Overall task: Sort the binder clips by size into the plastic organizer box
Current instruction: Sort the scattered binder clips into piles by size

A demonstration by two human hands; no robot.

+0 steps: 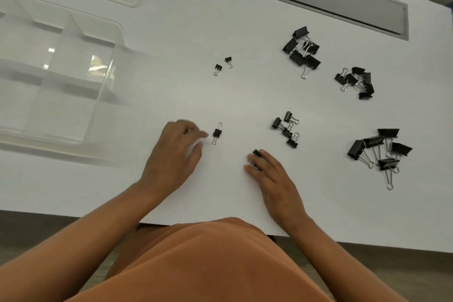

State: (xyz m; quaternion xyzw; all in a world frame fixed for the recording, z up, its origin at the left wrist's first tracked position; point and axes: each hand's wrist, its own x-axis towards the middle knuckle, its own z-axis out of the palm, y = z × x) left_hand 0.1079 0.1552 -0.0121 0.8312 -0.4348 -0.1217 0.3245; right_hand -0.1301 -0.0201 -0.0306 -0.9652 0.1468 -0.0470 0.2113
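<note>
Right now the left hand (176,152) sits low on the white desk (171,56), its fingers (193,130) curled and slightly blurred, the index tip and thumb held a little apart and holding nothing, pointing at a small black binder clip with silver wire handles (217,133) that lies just beside that fingertip; whether they touch, I cannot tell. Over to the right hand (272,179): it lies flat on the desk, fingers nearly straight and close together, pressing down on another small black clip (256,154) that peeks out between the fingertips. Further back, 2 tiny black clips (223,64) lie near each other, well apart from the rest. On the right side, 4 groups: a heap of mid-sized black clips (302,52) at the back, a second heap (358,81) beside it, a cluster of 4 small clips (286,130) near the right hand, and 5 large black clips (380,149) at the far right. The clear plastic organizer box with dividers (117,32) stands at the left, no clip visible in its compartments. A grey recessed flap (338,0) is set into the desk at the back, and an orange garment (208,265) fills the bottom.
</note>
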